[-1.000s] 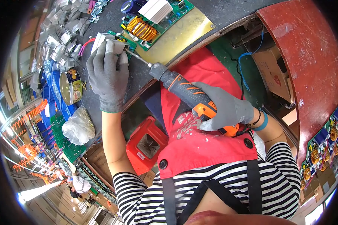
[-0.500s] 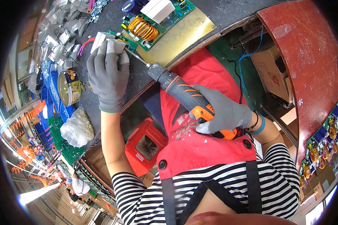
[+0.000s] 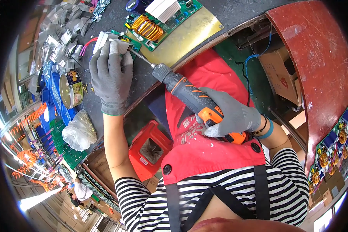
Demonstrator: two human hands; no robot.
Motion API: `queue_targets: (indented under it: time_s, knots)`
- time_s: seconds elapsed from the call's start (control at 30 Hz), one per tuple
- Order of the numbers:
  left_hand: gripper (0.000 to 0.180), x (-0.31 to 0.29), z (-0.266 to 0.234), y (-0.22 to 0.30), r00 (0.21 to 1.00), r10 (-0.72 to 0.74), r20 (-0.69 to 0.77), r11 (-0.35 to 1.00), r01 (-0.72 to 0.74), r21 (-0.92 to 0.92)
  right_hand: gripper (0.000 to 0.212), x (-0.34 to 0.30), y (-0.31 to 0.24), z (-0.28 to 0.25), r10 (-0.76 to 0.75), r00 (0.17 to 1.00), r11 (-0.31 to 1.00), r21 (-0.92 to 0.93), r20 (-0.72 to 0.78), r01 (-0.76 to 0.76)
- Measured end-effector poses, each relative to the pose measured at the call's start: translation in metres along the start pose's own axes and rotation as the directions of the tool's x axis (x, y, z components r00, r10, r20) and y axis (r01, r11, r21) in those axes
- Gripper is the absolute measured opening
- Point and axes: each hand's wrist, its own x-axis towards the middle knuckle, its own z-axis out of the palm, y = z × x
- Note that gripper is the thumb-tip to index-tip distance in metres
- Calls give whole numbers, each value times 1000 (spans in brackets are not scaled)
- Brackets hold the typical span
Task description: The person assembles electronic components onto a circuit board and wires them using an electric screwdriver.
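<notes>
My left hand (image 3: 112, 79), in a grey glove, closes its fingers over a silver heat sink (image 3: 101, 41) at the near end of a green circuit board. My right hand (image 3: 236, 114), also gloved, is wrapped round the grip of a black and orange power screwdriver (image 3: 191, 96). Its long bit (image 3: 143, 58) slants up and left to the heat sink's right side, beside my left fingers. The exact contact at the tip is too small to make out. Beyond lies a copper coil (image 3: 147, 29) on the board, along with a white finned heat sink (image 3: 162, 9).
A brass-coloured plate (image 3: 195, 36) lies along the bench edge. Loose heat sinks (image 3: 65, 38) pile up at the far left. Nearer are a round tin (image 3: 71, 89) and a plastic bag (image 3: 79, 133). A red stool (image 3: 149, 149) stands below; a red panel (image 3: 309, 73) curves on the right.
The screwdriver body has turned and shifted very slightly in place, with my right hand moving along. My left hand stays where it was on the heat sink.
</notes>
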Motion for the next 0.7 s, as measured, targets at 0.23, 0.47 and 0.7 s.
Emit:
queue_targets:
  time_s: [0.23,0.47,0.7]
  knots:
    - [40,0,1,1,1000,5,-18,1000,-5,12,78,0,-1,0,13,1000,1000,-28,7,-13]
    - [41,0,1,1,999,-14,-32,1000,14,-10,75,0,-1,-1,-2,1000,998,56,16,1]
    - [41,0,2,2,999,-20,-43,1000,20,14,72,2,1,-1,5,999,1000,25,33,-6]
